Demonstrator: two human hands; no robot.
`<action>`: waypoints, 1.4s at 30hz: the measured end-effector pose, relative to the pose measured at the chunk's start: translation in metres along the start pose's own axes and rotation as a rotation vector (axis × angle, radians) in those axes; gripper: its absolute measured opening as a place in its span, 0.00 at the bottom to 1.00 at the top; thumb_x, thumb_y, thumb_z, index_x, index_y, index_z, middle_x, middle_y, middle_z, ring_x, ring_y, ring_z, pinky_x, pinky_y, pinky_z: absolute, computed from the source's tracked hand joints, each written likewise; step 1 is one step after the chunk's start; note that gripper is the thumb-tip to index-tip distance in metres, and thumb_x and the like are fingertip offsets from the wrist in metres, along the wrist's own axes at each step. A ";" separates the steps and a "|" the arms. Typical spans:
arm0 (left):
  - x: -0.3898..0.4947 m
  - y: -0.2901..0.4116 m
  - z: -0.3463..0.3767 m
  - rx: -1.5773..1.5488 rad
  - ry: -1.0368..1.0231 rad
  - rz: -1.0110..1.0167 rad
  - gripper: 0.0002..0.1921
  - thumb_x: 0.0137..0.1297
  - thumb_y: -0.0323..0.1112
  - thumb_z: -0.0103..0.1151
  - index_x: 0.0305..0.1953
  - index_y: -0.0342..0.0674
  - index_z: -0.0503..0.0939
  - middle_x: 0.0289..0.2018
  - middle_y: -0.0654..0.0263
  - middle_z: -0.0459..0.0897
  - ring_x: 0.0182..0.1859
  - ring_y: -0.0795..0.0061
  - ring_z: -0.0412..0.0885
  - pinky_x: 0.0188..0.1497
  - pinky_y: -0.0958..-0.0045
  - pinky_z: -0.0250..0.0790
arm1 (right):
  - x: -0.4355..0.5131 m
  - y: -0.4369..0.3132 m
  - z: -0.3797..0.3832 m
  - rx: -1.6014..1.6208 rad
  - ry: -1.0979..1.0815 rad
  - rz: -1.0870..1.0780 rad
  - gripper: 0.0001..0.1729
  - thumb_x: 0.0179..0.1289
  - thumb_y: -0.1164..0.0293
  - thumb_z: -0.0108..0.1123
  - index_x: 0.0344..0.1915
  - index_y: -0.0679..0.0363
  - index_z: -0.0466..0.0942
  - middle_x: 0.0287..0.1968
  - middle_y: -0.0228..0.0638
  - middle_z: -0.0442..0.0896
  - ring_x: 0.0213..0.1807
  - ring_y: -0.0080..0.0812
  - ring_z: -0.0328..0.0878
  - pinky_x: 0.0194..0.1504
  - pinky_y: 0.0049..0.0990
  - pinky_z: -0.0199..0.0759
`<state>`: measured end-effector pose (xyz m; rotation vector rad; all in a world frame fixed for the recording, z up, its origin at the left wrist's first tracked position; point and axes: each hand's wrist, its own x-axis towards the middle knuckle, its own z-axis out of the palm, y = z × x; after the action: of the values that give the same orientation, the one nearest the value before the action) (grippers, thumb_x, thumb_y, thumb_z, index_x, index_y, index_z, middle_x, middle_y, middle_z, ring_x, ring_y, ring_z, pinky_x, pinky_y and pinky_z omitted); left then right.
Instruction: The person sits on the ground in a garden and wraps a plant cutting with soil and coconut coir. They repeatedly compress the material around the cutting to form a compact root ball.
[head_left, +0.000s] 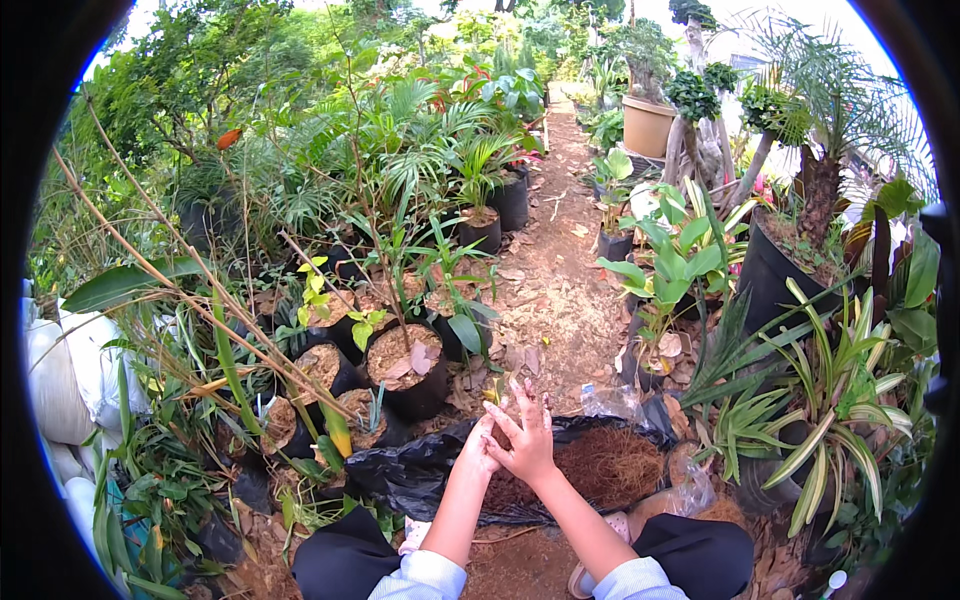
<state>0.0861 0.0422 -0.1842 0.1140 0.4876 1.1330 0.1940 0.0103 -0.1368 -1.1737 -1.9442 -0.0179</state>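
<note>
A black plastic bag (409, 472) lies spread on the ground before me, holding dark brown potting soil with coir fibre (607, 465). Over its middle my left hand (480, 442) and my right hand (527, 442) meet, palms close together. Dark bits of soil cling to the fingers. The right hand's fingers are apart; the left hand is partly hidden behind it. A small yellowish leaf (493, 391) shows just beyond the fingertips; whether either hand holds it I cannot tell. Clear plastic (611, 401) lies at the bag's far edge.
Black nursery bags with plants (409, 367) crowd the left, and long dry stems (225, 300) lean across them. White sacks (67, 375) stand far left. A dirt path (559, 262) runs ahead. Potted palms and a large black pot (784, 277) line the right.
</note>
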 end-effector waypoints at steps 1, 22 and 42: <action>0.000 -0.002 -0.003 -0.024 -0.011 0.000 0.15 0.70 0.42 0.43 0.47 0.42 0.76 0.44 0.63 0.80 0.44 0.69 0.79 0.45 0.69 0.74 | 0.000 0.001 0.001 -0.014 -0.022 -0.012 0.28 0.56 0.49 0.56 0.57 0.41 0.72 0.68 0.40 0.57 0.70 0.47 0.49 0.64 0.54 0.43; 0.018 -0.013 -0.005 0.180 0.163 0.031 0.13 0.71 0.40 0.41 0.37 0.43 0.76 0.25 0.71 0.78 0.19 0.85 0.73 0.15 0.84 0.66 | -0.022 0.023 0.036 0.241 0.089 -0.049 0.22 0.60 0.66 0.45 0.52 0.66 0.73 0.57 0.48 0.70 0.62 0.51 0.64 0.61 0.41 0.60; 0.015 0.014 -0.015 0.444 0.212 0.062 0.15 0.69 0.44 0.48 0.30 0.39 0.71 0.20 0.64 0.73 0.22 0.69 0.75 0.26 0.67 0.72 | -0.089 0.091 0.068 0.413 0.017 0.619 0.24 0.67 0.57 0.45 0.57 0.57 0.66 0.52 0.43 0.73 0.49 0.43 0.75 0.48 0.35 0.69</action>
<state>0.0734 0.0596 -0.1975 0.3996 0.9261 1.0869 0.2346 0.0249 -0.2747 -1.4200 -1.4036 0.6619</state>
